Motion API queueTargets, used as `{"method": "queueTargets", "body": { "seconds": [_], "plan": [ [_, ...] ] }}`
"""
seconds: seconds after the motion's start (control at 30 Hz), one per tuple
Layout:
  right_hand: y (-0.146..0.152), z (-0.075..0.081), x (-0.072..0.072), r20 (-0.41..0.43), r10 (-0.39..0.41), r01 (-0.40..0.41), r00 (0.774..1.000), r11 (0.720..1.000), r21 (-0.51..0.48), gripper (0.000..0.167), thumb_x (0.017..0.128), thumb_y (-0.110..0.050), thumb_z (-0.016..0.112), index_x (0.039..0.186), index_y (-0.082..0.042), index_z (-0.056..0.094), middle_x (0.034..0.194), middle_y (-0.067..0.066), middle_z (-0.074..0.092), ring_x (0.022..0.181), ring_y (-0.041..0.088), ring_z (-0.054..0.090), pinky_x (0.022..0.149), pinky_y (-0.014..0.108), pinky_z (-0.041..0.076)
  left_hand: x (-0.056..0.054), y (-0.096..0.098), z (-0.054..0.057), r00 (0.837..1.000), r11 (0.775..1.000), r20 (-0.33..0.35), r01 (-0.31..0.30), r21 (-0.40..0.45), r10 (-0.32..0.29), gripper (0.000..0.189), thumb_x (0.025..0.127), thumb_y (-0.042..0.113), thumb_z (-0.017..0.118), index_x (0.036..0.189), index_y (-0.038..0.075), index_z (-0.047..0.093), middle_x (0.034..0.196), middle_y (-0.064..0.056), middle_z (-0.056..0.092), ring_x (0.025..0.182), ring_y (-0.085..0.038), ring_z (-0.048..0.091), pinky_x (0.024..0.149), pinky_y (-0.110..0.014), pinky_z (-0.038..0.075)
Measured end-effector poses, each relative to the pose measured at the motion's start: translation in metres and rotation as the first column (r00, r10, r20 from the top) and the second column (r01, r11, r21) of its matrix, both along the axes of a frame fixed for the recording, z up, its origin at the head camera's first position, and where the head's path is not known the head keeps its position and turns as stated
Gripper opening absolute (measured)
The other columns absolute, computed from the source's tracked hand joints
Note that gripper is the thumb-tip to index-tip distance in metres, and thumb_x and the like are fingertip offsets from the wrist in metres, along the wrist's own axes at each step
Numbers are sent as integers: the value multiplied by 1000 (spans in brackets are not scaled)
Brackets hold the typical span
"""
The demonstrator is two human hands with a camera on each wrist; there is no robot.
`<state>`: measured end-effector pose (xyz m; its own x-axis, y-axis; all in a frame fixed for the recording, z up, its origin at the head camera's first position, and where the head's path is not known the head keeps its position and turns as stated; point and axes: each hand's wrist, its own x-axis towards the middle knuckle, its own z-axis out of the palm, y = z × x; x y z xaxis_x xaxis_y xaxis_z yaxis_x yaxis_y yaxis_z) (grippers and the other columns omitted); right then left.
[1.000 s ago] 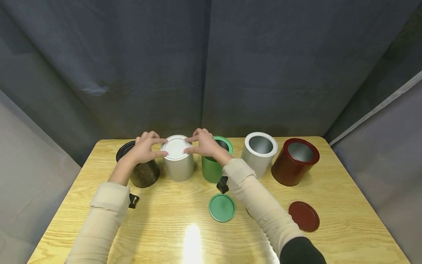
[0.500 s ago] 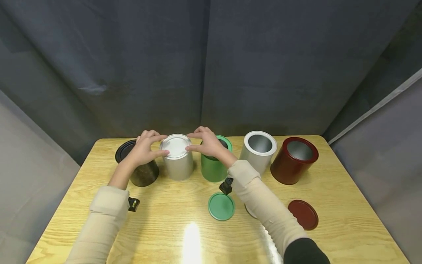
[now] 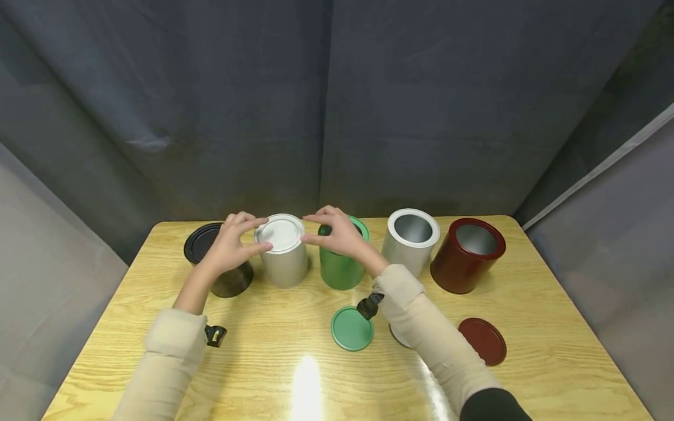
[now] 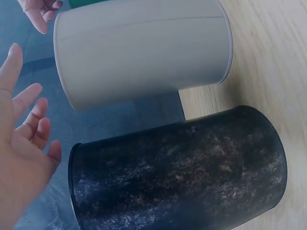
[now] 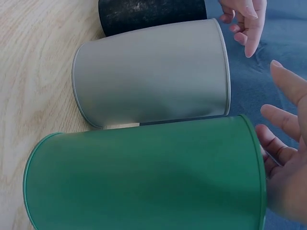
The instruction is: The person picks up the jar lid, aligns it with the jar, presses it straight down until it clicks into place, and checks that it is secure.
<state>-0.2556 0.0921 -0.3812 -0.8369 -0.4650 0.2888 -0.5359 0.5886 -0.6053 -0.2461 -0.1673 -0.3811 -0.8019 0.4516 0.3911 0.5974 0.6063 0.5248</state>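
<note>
White-lidded can (image 3: 285,269) is upright on the wood table (image 3: 268,333), near the back edge, between the black can (image 3: 231,283) and the green can (image 3: 339,272). Only the head view gives us its top: white lid (image 3: 281,235) sits on it. Same view gives us the second white can (image 3: 404,257) and dark red can (image 3: 455,272) farther right, gray interiors visible, plus the green lid (image 3: 350,330) and dark red lid (image 3: 481,342) flat on the table nearer the person.

Wrist views show can sides only, but settle height. From the head, left fingertips overlap the lid and right ones meet its edge; from the wrists, we see the left hand (image 3: 229,242) and right hand (image 3: 339,234) beyond the top rim, clear of the can.

Pose: both arms reach forward, fingertips pointing inward from either side of the lid. Both hands grip nothing: thumbs and forefingers spread. Right hand is over the green can; we can't tell if it touches that rim.
</note>
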Motion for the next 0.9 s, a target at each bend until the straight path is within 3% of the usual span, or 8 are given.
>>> {"method": "queueTargets", "body": {
  "seconds": [0.27, 0.5, 0.9],
  "plan": [
    [6, 1, 11, -17, 4, -5, 1000, 999, -48, 50, 77, -29, 73, 119, -5, 61, 109, 13, 54, 101, 25, 48, 84, 40, 41, 8, 4, -4, 999, 998, -47, 19, 52, -16, 51, 69, 14, 79, 114, -3, 61, 101, -15, 55, 92, -28, 42, 78, -43, 33],
    [14, -1, 23, -35, 13, -16, 999, 994, -109, 49, 76, -23, 74, 118, -3, 61, 105, 11, 56, 98, 23, 51, 84, 38, 42, 18, 9, -9, 997, 997, -66, 35, 62, -31, 52, 68, 13, 79, 114, -2, 61, 109, -15, 55, 104, -34, 42, 86, -52, 28],
    [24, 0, 41, -86, 34, -46, 996, 990, -134, 49, 74, -21, 76, 116, -1, 62, 104, 11, 57, 99, 21, 51, 84, 36, 42, 34, 13, -12, 992, 993, -114, 68, 92, -57, 55, 66, 14, 80, 116, 1, 60, 105, -12, 53, 98, -29, 42, 83, -48, 30]
  ]
}}
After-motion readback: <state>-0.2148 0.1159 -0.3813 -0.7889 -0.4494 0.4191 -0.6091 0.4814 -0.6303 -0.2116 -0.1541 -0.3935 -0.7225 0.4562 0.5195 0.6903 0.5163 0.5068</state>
